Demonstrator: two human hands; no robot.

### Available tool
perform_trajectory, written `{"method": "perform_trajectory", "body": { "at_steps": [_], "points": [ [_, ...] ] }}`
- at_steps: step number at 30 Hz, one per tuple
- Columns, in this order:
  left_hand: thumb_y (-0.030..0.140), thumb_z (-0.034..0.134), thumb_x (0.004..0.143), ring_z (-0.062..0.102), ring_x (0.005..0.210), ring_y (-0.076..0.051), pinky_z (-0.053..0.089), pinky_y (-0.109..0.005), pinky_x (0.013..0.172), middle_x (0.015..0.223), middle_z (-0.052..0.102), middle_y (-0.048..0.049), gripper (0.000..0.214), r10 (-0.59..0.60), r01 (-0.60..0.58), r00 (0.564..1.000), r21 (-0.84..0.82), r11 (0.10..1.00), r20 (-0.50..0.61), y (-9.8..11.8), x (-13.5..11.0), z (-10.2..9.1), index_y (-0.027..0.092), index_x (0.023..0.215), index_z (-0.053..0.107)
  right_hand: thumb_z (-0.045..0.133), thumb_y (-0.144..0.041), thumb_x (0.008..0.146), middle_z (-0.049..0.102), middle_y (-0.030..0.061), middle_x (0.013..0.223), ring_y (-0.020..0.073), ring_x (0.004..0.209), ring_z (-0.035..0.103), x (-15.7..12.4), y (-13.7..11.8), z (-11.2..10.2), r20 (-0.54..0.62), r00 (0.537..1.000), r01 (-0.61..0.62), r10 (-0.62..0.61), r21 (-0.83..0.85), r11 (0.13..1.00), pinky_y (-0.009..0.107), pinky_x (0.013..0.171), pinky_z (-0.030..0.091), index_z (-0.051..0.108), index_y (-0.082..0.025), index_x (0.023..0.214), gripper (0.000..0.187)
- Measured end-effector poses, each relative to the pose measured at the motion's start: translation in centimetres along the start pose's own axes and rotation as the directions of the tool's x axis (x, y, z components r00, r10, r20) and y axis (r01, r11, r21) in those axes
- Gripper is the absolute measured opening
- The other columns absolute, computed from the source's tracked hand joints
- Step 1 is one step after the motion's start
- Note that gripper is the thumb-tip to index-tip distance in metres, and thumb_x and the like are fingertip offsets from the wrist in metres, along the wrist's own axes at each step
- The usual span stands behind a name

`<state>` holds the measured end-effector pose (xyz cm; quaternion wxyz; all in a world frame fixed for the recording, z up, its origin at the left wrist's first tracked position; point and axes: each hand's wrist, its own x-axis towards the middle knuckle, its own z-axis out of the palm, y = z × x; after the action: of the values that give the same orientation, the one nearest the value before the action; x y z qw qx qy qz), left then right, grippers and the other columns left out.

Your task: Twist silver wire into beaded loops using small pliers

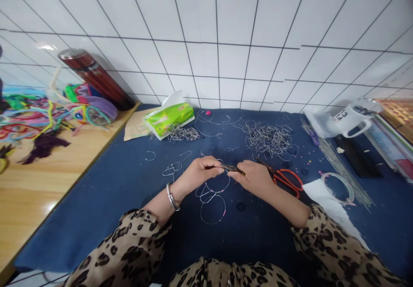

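My left hand (200,174) and my right hand (253,176) meet over a dark blue cloth (112,183). Both are closed around a thin dark tool or wire piece (230,168) that runs between their fingertips; I cannot make out exactly what it is. Below the hands lie thin wire loops with small pink beads (212,201). Orange-handled scissors (285,179) lie just right of my right hand. A silver bangle sits on my left wrist.
A heap of cut wire bits (267,138) lies behind the hands, a green tissue pack (169,117) at the back left. A white mug (353,117), straight wires (342,166), a clear coil (337,188) are at right. Coloured pipe cleaners (38,110) and a red flask (93,78) are on the wooden table.
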<state>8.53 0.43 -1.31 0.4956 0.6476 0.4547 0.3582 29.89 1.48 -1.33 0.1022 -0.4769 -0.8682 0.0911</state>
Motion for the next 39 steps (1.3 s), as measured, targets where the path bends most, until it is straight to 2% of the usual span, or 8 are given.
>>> {"method": "perform_trajectory", "body": {
  "at_steps": [5,14,21,28,39],
  "points": [
    [0.031,0.063,0.077,0.052,0.060,-0.009,0.043,-0.022,0.057,0.074,0.059,-0.0026,0.018,-0.056,0.056,0.998,-0.035,0.998,0.000,-0.6,0.0,0.3,0.014,0.079,0.068,0.028,-0.060,0.087,0.054,-0.0003,0.068,0.0099,0.064,0.050,0.1,-0.1,0.1,0.016,1.000,0.007,-0.007,0.000,1.000,0.023,0.056,0.026,0.053,-0.018,0.069,0.052],
    [0.026,0.062,0.077,0.051,0.060,-0.008,0.041,-0.020,0.056,0.072,0.056,-0.0014,0.014,-0.019,0.019,1.000,0.014,1.000,-0.008,0.0,0.0,0.3,0.013,0.075,0.066,0.028,-0.062,0.086,0.054,0.0012,0.072,0.0113,0.068,0.050,0.1,0.5,0.0,0.015,0.999,0.046,-0.046,-0.002,0.999,0.023,0.059,0.029,0.055,-0.018,0.073,0.053],
    [0.024,0.060,0.078,0.049,0.052,-0.005,0.039,-0.019,0.050,0.076,0.057,-0.0008,0.012,-0.078,0.078,0.997,-0.006,0.997,0.019,-0.5,0.1,0.0,0.013,0.080,0.065,0.030,-0.063,0.085,0.053,0.0042,0.074,0.0142,0.072,0.048,0.4,1.5,-0.1,-0.016,0.988,0.154,-0.156,-0.082,0.985,0.026,0.066,0.030,0.057,-0.018,0.075,0.053],
    [0.023,0.060,0.078,0.049,0.052,-0.005,0.038,-0.018,0.048,0.073,0.056,-0.0006,0.012,-0.120,0.121,0.990,-0.018,0.992,0.072,0.0,0.0,-0.1,0.013,0.080,0.065,0.029,-0.064,0.084,0.052,0.0051,0.075,0.0156,0.072,0.044,0.4,1.6,-0.1,-0.048,0.979,0.186,-0.197,-0.177,0.966,0.028,0.067,0.027,0.057,-0.018,0.075,0.055],
    [0.017,0.059,0.077,0.050,0.060,-0.007,0.040,-0.019,0.055,0.078,0.059,-0.0032,0.009,0.022,-0.029,0.998,0.136,0.990,0.056,0.1,0.0,-0.4,0.014,0.079,0.067,0.029,-0.064,0.085,0.051,0.0050,0.073,0.0148,0.069,0.042,0.3,1.6,0.0,-0.067,0.975,0.195,-0.212,-0.206,0.959,0.028,0.065,0.024,0.058,-0.017,0.074,0.055]
  ]
}}
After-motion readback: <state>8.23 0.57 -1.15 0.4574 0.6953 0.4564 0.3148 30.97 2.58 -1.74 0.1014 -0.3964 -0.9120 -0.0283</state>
